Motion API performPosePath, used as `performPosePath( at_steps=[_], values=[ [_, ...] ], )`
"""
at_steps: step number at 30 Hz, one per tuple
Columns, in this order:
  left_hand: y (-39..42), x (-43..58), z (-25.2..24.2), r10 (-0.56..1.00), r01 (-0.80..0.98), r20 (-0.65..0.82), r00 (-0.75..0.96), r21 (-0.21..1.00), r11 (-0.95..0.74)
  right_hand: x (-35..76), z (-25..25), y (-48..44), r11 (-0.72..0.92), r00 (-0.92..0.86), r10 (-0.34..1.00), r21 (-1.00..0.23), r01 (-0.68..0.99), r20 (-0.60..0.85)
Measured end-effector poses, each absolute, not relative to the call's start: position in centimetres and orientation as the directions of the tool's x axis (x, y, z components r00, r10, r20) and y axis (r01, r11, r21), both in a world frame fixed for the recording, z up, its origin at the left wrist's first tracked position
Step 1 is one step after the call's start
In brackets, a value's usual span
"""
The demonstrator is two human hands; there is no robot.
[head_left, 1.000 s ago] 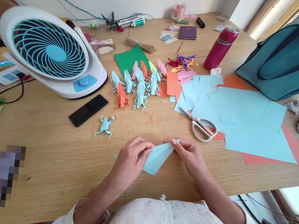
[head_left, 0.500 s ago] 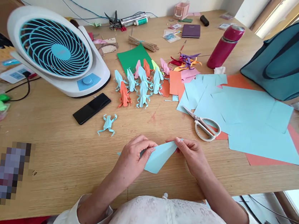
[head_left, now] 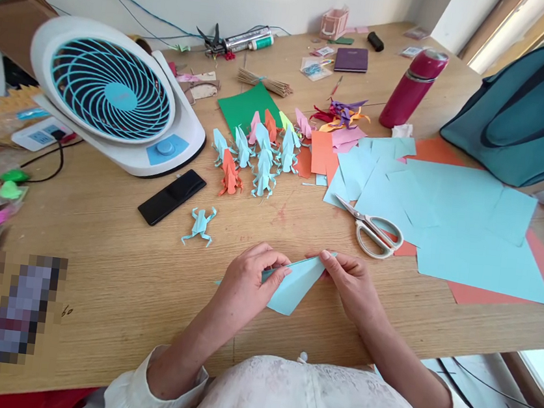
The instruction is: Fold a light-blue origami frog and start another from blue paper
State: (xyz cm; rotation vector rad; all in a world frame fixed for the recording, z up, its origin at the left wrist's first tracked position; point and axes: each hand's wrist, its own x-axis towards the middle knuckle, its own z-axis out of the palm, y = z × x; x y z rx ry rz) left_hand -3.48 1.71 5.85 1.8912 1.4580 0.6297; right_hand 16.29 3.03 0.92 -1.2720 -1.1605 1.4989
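A folded sheet of light blue paper [head_left: 294, 288] is held between my two hands, just above the table's front part. My left hand [head_left: 254, 279] pinches its upper folded edge between thumb and fingers and covers its left part; a thin tip pokes out to the left. At the upper right corner my right hand [head_left: 349, 275] grips the paper with thumb on top and fingers behind. Beyond my left hand lies a light blue origami frog [head_left: 199, 224] with spread legs. Farther back stand several origami frogs [head_left: 264, 172] in blue, orange and pink, closely grouped.
White-handled scissors [head_left: 371, 232] lie beside the blue paper sheets [head_left: 472, 214] on the right. A phone [head_left: 172, 197] and a white fan [head_left: 121, 102] are at the left. Behind the sheets stand a red bottle [head_left: 413, 89] and a teal bag [head_left: 531, 122].
My left hand has slid slightly right along the paper's upper edge, its fingers nearer my right hand. The right hand keeps its hold. The whole view has shifted a little.
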Motion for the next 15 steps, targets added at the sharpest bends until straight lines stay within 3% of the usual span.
performPosePath(
  at_steps=[7, 15],
  values=[
    [2.0, -2.8, 5.9, 0.963, 0.728, -0.02, 0.269, 0.659, -0.189, 16.0, 0.9, 2.9, -0.177, -0.136, 0.975, -0.984, 0.015, -0.178],
    [2.4, -2.4, 6.0, 0.963, 0.672, -0.109, 0.247, 0.735, -0.089, 16.3, 0.6, 3.0, -0.227, -0.16, 0.96, -0.973, 0.029, -0.229]
  ],
)
